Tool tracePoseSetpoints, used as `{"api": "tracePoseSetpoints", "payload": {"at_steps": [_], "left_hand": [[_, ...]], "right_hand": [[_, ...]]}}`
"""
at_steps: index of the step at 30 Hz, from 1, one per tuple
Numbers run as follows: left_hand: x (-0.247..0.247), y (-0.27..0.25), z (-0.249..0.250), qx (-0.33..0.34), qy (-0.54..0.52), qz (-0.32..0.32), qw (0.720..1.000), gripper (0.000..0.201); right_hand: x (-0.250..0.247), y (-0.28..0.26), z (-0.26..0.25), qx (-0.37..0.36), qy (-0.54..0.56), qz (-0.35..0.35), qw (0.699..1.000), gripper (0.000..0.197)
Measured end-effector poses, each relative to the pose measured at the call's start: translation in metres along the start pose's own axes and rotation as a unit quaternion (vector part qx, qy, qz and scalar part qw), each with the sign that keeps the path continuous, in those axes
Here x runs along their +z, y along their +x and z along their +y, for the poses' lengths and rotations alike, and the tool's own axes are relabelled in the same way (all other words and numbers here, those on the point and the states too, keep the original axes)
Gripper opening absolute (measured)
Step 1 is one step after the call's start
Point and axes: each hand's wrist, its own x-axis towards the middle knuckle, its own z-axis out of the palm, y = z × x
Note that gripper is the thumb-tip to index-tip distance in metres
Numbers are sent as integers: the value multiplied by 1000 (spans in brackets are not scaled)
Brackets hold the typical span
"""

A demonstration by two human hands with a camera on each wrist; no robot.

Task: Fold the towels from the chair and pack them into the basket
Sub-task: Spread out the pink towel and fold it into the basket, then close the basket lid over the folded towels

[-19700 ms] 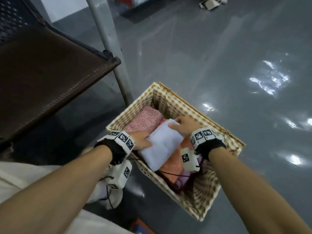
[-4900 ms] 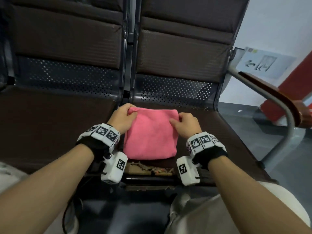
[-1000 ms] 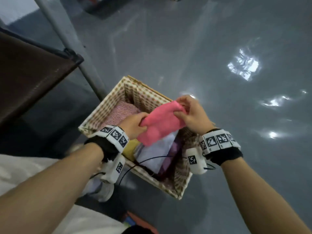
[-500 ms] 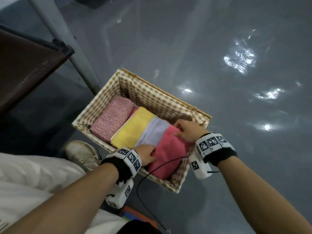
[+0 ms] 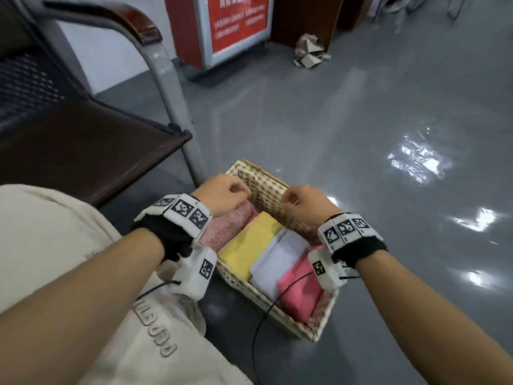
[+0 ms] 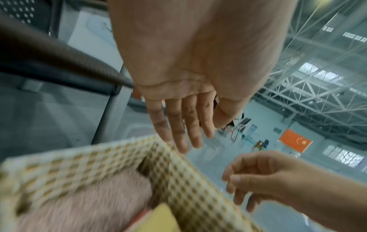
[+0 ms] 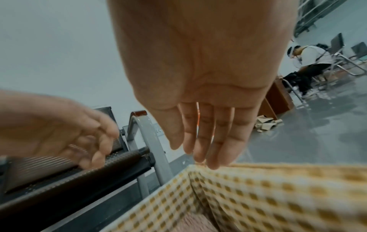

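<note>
Four folded towels [image 5: 258,247] lie packed side by side in my checked wicker basket [image 5: 268,190], so both hands hang empty: left hand [image 5: 222,194] loose, right hand [image 5: 304,202] loose.

Each bare forearm wore a black wristband [image 5: 361,250] topped with white marker-printed blocks [image 5: 184,213], a white wrist camera [image 5: 195,272] trailing black cable [image 5: 263,315]; cream trousers [image 5: 55,245].

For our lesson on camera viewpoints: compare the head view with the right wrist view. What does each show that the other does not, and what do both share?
Only the head view shows the yellow towel, white towel and pink towel lying side by side in the basket.

Only the right wrist view shows a seated person in the background.

Both show the basket's checked lining, the chair, the left hand and the right hand, both holding nothing.
</note>
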Motion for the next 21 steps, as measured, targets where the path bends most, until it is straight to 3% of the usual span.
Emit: {"api": "tracePoseSetpoints", "payload": {"at_steps": [3,6,12,18,21], "left_hand": [[-48,5,12,17,-14,46,999,11],[-84,16,11,28,15,50,998,12],[-138,60,-23,49,72,2,996,16],[-167,116,-87,13,15,-54,998,15],[-182,135,-98,-11,-70,-69,995,15]], "right_hand": [[-13,20,-32,-18,-19,2,1000,18],[-12,43,-57,-27,-25,-3,999,19],[18,105,-95,0,-43,-53,998,19],[45,165,-117,80,-17,-60,995,20],[41,176,-122,119,38,-62,990,18]]}}
